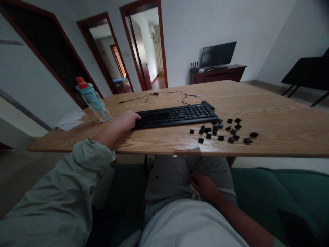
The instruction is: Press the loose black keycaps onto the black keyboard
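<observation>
A black keyboard lies on the wooden table, slightly angled. At its left end is my left hand, closed on the edge with the thumb over the keys; the other fingers are mostly hidden. Several loose black keycaps are scattered off the keyboard's right end. Down in my lap rests my right hand, its fingers curled beside a pale drawstring. It is too dark there to make out what, if anything, those fingers hold.
A clear bottle with a blue and red top stands left of the keyboard, near crumpled white paper. A thin black cable lies behind the keyboard. The table's front edge runs just above my lap.
</observation>
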A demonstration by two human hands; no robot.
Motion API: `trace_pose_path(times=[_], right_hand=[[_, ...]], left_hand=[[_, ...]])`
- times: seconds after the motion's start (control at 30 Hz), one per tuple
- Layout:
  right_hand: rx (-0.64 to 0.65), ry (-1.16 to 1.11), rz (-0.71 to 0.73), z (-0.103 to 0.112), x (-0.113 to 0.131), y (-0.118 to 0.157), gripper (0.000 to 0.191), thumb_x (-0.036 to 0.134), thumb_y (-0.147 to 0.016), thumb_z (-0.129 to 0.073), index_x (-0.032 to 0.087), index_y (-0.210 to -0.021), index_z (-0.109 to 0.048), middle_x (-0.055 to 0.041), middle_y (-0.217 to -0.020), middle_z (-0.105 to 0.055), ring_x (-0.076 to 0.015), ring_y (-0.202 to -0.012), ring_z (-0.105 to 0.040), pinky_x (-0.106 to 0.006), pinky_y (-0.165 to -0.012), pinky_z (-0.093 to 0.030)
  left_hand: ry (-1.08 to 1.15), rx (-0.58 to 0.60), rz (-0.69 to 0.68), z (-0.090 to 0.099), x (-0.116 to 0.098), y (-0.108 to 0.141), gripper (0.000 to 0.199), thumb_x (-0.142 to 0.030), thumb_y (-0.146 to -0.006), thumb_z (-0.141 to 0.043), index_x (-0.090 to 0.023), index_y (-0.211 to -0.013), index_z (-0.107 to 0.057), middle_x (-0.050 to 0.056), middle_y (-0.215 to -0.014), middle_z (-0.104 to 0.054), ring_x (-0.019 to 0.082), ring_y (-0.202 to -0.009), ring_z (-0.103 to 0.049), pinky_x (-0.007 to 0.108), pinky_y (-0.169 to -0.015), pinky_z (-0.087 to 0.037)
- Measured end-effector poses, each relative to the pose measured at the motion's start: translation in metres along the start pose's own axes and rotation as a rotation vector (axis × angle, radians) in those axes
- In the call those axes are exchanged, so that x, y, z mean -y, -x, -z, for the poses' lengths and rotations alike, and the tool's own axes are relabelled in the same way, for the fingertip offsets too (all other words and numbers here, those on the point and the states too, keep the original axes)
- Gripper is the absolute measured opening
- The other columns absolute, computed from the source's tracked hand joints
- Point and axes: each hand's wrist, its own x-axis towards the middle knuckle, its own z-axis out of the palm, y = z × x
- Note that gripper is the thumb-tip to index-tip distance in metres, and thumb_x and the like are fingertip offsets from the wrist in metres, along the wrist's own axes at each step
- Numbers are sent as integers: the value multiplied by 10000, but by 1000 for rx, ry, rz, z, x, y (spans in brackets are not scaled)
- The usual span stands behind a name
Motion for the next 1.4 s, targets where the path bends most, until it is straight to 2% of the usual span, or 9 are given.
trace_pose_path(times=[0.2, 0.33, 0.43, 0.53, 0.6, 0.67, 0.93, 1.13, 1.4], right_hand=[[-14, -3, 27, 2, -1, 1, 260, 252, -930, -453, 165, -914, -698, -78, -931, -676, -189, -899, -639, -267, -813, -430], [-18, -12, 10, 1, -1, 2, 253, 247, -924, -465, 169, -930, -705, -74, -939, -677, -188, -891, -639, -268, -804, -430], [-19, -24, 5, 3, 2, 4, 252, 238, -920, -466, 169, -940, -707, -77, -943, -674, -190, -891, -635, -271, -799, -426], [-27, -33, -6, 5, 6, 5, 250, 249, -926, -464, 168, -928, -700, -84, -942, -674, -193, -890, -631, -274, -804, -423], [-29, -35, -7, 5, 6, 5, 242, 249, -926, -464, 172, -911, -694, -80, -926, -671, -191, -882, -629, -273, -799, -420], [-30, -33, 4, 4, 4, 5, 238, 241, -924, -463, 172, -898, -689, -76, -912, -665, -188, -870, -626, -272, -790, -417], [-39, -38, -7, 2, 4, 4, 232, 225, -910, -477, 161, -910, -701, -74, -910, -659, -186, -864, -625, -271, -782, -418], [-17, -40, -16, 4, 5, 3, 234, 227, -910, -479, 172, -930, -706, -78, -935, -669, -186, -891, -625, -267, -807, -425], [-1, -34, -23, 5, 5, 3, 259, 246, -922, -453, 172, -939, -701, -85, -939, -675, -192, -899, -629, -280, -821, -437]], left_hand=[[-79, 6, 84, -4, -8, 3, 518, -71, -837, -454, -168, -1302, -659, 128, -1237, -679, 283, -1073, -646, 374, -914, -490], [-110, -11, 60, 9, -30, 1, 426, -102, -825, -475, -156, -1158, -736, 127, -1131, -715, 289, -1012, -659, 387, -889, -499], [11, -206, -226, 17, -74, 1, 346, -196, -880, -489, -188, -1124, -733, 84, -1143, -703, 244, -1046, -640, 357, -943, -480], [166, -295, -580, 14, -130, 5, 293, -241, -912, -503, -211, -1094, -732, 59, -1161, -693, 198, -1031, -639, 307, -925, -481], [200, -294, -703, 9, -159, 5, 282, -246, -935, -495, -217, -1075, -738, 57, -1180, -690, 178, -1008, -644, 284, -893, -488], [210, -295, -741, 3, -176, 0, 281, -260, -951, -495, -223, -1085, -739, 57, -1164, -698, 169, -985, -649, 275, -864, -494], [163, -244, -678, 1, -179, -19, 218, -261, -912, -557, -212, -991, -755, 52, -983, -728, 190, -897, -655, 300, -791, -498], [284, -234, -734, 8, -176, -20, 195, -265, -874, -612, -189, -1023, -713, 67, -1077, -705, 199, -988, -643, 306, -881, -486], [261, -191, -751, 7, -179, -20, 140, -204, -878, -602, -193, -938, -727, 51, -948, -726, 184, -896, -624, 308, -833, -462]])
